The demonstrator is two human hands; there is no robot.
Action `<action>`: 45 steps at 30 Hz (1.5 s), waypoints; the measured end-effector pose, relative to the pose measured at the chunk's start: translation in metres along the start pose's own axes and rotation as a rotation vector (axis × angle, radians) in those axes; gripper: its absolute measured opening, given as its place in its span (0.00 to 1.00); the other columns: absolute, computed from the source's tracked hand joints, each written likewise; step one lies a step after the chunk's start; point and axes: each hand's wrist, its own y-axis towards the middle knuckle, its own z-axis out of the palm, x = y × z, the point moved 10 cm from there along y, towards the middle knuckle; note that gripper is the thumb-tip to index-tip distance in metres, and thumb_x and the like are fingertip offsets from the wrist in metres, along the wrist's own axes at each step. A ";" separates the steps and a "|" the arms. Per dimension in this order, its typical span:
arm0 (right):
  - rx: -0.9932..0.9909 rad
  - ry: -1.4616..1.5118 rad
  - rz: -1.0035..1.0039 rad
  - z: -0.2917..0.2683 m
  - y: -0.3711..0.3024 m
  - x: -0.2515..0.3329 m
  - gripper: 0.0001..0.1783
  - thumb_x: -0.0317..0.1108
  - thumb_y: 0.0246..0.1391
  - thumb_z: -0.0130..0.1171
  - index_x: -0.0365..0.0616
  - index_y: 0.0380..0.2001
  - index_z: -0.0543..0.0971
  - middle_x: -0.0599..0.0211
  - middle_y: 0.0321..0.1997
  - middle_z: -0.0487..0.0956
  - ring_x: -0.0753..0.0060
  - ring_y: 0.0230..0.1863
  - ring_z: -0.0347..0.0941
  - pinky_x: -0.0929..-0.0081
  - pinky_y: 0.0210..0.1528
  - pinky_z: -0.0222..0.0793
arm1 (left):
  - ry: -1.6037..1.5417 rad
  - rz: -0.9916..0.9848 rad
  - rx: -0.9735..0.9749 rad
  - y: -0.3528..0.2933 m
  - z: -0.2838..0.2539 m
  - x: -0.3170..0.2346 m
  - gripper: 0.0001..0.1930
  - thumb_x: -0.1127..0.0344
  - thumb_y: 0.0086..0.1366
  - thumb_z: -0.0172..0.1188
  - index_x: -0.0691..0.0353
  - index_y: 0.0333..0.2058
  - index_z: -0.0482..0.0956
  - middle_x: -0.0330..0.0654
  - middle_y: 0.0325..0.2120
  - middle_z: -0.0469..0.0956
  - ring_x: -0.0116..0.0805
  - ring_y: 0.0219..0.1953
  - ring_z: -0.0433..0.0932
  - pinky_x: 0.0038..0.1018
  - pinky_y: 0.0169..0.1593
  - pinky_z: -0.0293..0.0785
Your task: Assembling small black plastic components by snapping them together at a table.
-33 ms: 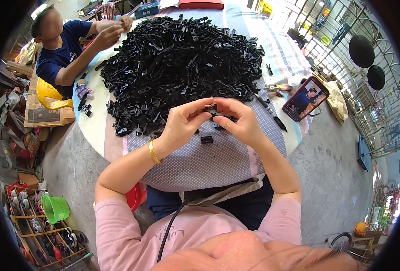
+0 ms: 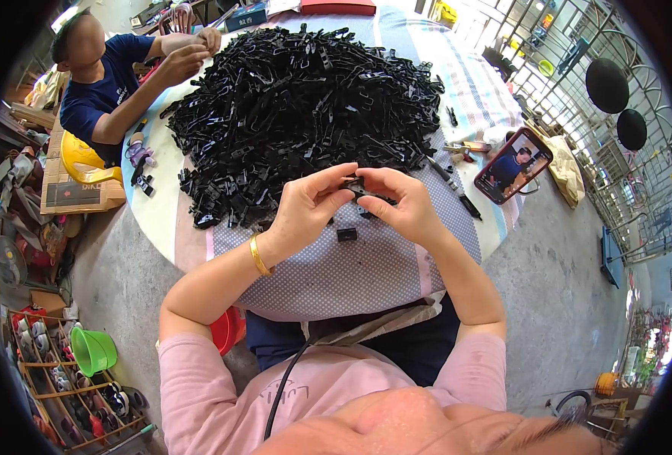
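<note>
Taking the heap of black clip-like pieces (image 2: 298,106) as my landmark, I begin at the far left, where a shoe rack (image 2: 78,387) stands on the floor, well apart from the heap and lower in my view, with a green bucket (image 2: 93,351) just beside it. A co-worker (image 2: 108,98) in a dark blue shirt sits left of the heap, both hands raised together near its far left edge; what they hold is too small to tell. A small purple figure (image 2: 140,154) lies just left of the heap. On its near side my left hand (image 2: 302,211) pinches a small dark piece (image 2: 355,184) between thumb and fingertips. A black block (image 2: 347,235) rests on the patterned tablecloth (image 2: 336,280), a little nearer me than the heap. My right hand (image 2: 406,206) pinches that same dark piece from the other side, also before the heap; my fingers hide much of its shape. Right of the heap lies a black pen-like tool (image 2: 453,184), and farther right a phone (image 2: 513,167) leans on a stand.
</note>
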 end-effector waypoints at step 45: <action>-0.169 -0.739 -0.151 -0.073 0.056 -0.002 0.08 0.30 0.44 0.56 0.40 0.29 0.81 0.58 0.27 0.79 0.67 0.25 0.76 0.75 0.30 0.71 | 0.966 0.373 0.188 -0.001 0.031 -0.005 0.12 0.66 0.51 0.60 0.63 0.35 0.74 0.41 0.34 0.72 0.40 0.40 0.69 0.33 0.45 0.67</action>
